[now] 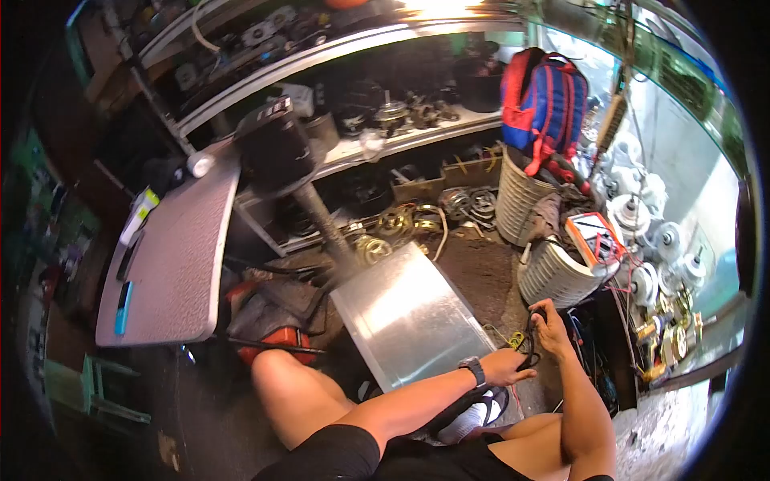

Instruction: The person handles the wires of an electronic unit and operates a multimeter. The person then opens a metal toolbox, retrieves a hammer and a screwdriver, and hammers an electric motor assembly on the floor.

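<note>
My left hand [504,369], with a dark watch [473,370] on its wrist, reaches across past the right edge of the metal sheet-topped surface [409,313]. Its fingers are closed on a black cable [525,346]. Just to the right, my right hand [551,329] is raised, thumb and finger pinched on a loop of the same black cable. Thin yellow wires [505,337] lie beside the left hand. Below the hands is a foot in a white sock and dark sandal [473,418].
A pinkish table [172,248] stands at left. Ribbed bins [553,276], a red-and-blue backpack [549,100] and a multimeter [595,239] are at right. Shelves [401,148] of motor parts span the back. White fan motors [630,216] hang or lie at far right.
</note>
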{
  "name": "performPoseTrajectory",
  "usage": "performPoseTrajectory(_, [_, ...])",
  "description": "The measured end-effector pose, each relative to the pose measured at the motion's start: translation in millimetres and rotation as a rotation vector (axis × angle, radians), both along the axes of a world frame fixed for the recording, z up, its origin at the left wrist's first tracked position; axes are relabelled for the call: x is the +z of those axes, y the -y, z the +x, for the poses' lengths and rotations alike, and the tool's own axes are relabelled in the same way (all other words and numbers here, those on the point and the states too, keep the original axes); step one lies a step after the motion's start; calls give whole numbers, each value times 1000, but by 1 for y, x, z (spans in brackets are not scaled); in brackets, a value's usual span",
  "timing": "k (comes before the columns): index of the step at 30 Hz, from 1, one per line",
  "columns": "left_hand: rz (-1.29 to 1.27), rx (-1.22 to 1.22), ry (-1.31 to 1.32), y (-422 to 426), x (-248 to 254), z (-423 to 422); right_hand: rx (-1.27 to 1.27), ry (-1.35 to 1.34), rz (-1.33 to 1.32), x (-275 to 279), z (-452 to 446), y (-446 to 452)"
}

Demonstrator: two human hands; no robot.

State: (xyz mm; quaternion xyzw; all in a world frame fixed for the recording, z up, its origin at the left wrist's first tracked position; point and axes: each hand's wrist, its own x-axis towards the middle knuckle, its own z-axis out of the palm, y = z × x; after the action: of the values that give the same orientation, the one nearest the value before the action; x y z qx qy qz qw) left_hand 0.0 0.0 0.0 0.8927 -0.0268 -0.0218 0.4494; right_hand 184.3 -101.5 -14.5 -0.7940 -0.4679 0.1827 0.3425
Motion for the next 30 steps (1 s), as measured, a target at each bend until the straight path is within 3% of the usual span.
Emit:
performPoseTrajectory(2, [55,-57,30,12,-8,20,151,-339,339,-3,6,0])
performPoseTrajectory(3, [72,-44,-22,-18,-14,-23,161,-392,359,-10,-39,-30])
performPoseTrajectory(5, [-51,91,214,-13,-7,-18,36,-977,201,29,-34,-20])
performPoseTrajectory(6, [-102,131,68,-17,17,-22,-34,-990,186,41,-30,-20])
performPoseTrajectory(7, [-105,144,61,-16,7,-24,-43,-985,212,30,-20,-21])
performPoseTrajectory(9, [-249,525,281,-11,-16,-21,-31,-1021,92,20,-7,-13])
performPoseTrajectory(13, [-204,772,334,3,-37,-10,-119,-1138,101,46,-26,-20])
performPoseTrajectory(15, [-266,707,194,-2,-40,-8,-205,-1008,-70,49,-19,-19])
performPoseTrajectory(19, [-434,652,0,-12,-31,-5,-266,-1074,-24,53,-26,-17])
performPoseTrajectory(21, [-629,726,-113,-16,-17,-6,-215,-436,-222,53,-25,-16])
performPoseTrajectory(22, [-564,785,48,-15,-28,-5,-250,111,130,52,-43,-16])
performPoseTrajectory(23, [-566,781,50,-13,-38,-1,-254,114,130,59,-47,-16])
performPoseTrajectory(25, [-1041,913,18,-9,-38,3,-64,284,49,104,-62,-11])
performPoseTrajectory(27, [-1064,933,10,-14,-44,8,124,118,-182,94,-69,-8])
performPoseTrajectory(29, [-937,913,-28,-18,-53,8,-10,94,-257,76,-89,-13])
performPoseTrajectory(30, [-629,968,24,-20,-53,7,-75,78,-251,71,-96,-21])
